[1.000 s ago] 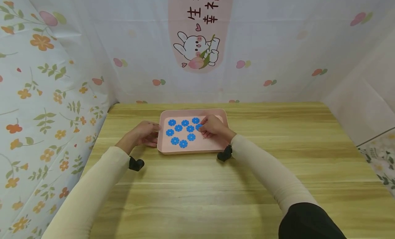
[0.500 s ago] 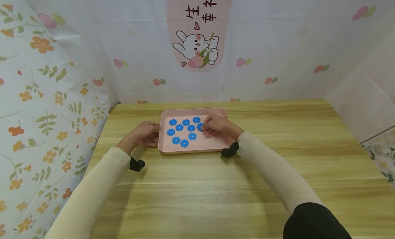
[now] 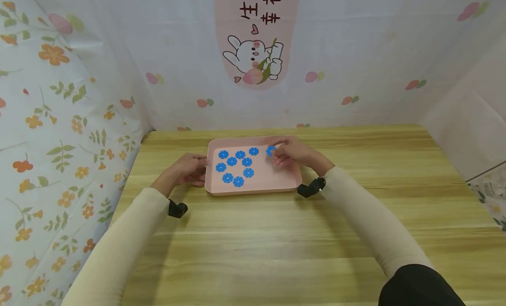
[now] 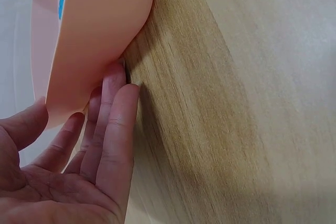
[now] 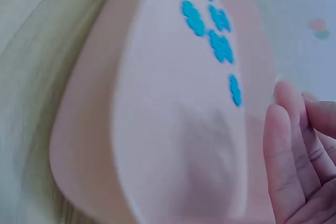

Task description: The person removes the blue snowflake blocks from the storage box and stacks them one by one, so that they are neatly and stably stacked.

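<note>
A shallow pink tray (image 3: 272,182) lies on the table, with several blue snowflake discs (image 3: 238,181) spread over its left half. My right hand (image 3: 294,151) pinches one blue disc (image 3: 270,151) between thumb and fingertips above the tray's right part. In the right wrist view my hand (image 5: 299,150) appears at the right edge, its disc hidden. At the tray's left end, my left hand (image 3: 187,167) holds the wall. The left wrist view shows that hand's (image 4: 79,166) thumb at the rim and its other fingers along the outside of the tray (image 4: 100,19), low down.
The wooden table (image 3: 237,244) extends in front of the tray and to its right. A white printed cloth (image 3: 178,55) hangs behind the table, and a floral cloth (image 3: 59,165) hangs at the left. Each wrist carries a black camera (image 3: 178,209).
My right hand has drawn a blue disc rightward, away from the others. The left hand keeps its place at the tray's left end. The head view has shifted slightly.
</note>
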Demonstrator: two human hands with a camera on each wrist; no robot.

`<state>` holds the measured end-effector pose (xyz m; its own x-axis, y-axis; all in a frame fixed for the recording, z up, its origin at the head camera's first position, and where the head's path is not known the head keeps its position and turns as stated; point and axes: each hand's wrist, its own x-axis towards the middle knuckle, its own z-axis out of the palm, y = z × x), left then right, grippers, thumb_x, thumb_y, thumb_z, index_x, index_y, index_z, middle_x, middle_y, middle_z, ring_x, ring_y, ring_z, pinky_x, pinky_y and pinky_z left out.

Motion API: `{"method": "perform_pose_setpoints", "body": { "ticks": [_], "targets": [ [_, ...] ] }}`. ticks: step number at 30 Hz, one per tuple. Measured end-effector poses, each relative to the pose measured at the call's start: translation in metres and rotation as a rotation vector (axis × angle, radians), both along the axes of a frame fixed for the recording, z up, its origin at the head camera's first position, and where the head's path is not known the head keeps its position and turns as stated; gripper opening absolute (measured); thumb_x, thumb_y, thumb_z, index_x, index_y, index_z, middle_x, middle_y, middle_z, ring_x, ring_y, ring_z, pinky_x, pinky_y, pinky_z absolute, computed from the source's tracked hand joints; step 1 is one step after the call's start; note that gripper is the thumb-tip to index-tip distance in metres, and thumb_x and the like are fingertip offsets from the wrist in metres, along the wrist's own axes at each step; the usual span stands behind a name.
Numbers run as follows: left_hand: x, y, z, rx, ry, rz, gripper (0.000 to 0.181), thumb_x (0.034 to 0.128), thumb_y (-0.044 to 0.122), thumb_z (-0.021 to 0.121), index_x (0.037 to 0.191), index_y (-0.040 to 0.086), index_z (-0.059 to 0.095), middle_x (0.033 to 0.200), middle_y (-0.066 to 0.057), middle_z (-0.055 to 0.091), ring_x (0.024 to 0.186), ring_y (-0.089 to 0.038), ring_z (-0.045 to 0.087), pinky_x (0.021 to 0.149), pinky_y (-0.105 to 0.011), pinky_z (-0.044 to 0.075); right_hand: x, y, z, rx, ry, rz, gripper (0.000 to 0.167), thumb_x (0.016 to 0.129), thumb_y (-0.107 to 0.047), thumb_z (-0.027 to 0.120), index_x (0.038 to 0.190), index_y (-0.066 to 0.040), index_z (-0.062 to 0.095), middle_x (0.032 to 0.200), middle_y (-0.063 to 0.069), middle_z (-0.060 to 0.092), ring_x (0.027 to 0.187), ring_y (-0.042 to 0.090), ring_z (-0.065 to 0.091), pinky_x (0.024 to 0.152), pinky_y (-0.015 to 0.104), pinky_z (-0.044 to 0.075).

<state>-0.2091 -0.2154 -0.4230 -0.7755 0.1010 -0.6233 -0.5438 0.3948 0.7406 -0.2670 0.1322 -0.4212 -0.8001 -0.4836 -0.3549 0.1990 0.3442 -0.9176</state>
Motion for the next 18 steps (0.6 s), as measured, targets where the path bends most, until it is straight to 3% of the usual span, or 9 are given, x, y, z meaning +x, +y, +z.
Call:
{"method": "perform_pose_setpoints", "body": {
  "ticks": [8, 18],
  "targets": [
    [-0.002, 0.0, 0.002, -0.017, 0.007, -0.022, 0.048, 0.1054, 0.027, 0.042, 0.149, 0.008, 0.036, 0.121, -0.019, 0.058, 0.074, -0.019, 0.065, 0.077, -0.037, 0.059, -0.002, 0.041, 0.007, -0.117, -0.072, -0.13, 0.044, 0.1, -0.012, 0.055, 0.142, -0.001, 0.047, 0.077, 0.004, 0.067, 0.064, 0.013, 0.068, 0.07, 0.033, 0.06],
    [0.001, 0.001, 0.001, -0.004, 0.004, -0.016, 0.048, 0.1057, 0.025, 0.041, 0.15, 0.008, 0.034, 0.119, -0.018, 0.058, 0.071, -0.017, 0.065, 0.074, -0.034, 0.059, 0.003, 0.08, -0.004, -0.113, -0.071, -0.231, 0.043, 0.1, -0.014, 0.056, 0.138, 0.003, 0.044, 0.075, 0.003, 0.067, 0.062, 0.012, 0.067, 0.066, 0.029, 0.059]
  ]
}}
